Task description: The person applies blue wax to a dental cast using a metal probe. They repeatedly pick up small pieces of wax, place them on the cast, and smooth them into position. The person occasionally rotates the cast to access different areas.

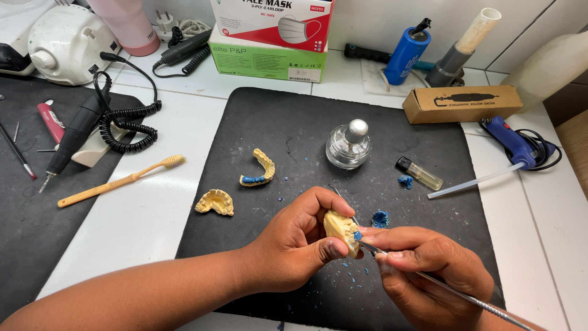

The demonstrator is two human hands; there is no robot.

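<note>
My left hand [294,242] grips a yellow plaster dental cast [342,229] with a dab of blue wax on it, held just above the black mat [429,202]. My right hand [429,270] pinches a thin metal carving tool [465,297] like a pen, its tip touching the blue spot on the cast. Two more yellow casts lie on the mat's left side: an arch with blue wax [258,169] and a plain one [215,201] at the mat's edge. Blue wax crumbs [380,218] are scattered beside and below my hands.
A glass spirit burner [349,146] and a lighter [419,173] stand mid-mat. A yellow toothbrush [122,181], a black handpiece with coiled cable [76,132], a blue glue gun [517,146], a cardboard box [462,103] and stacked boxes [269,37] ring the mat.
</note>
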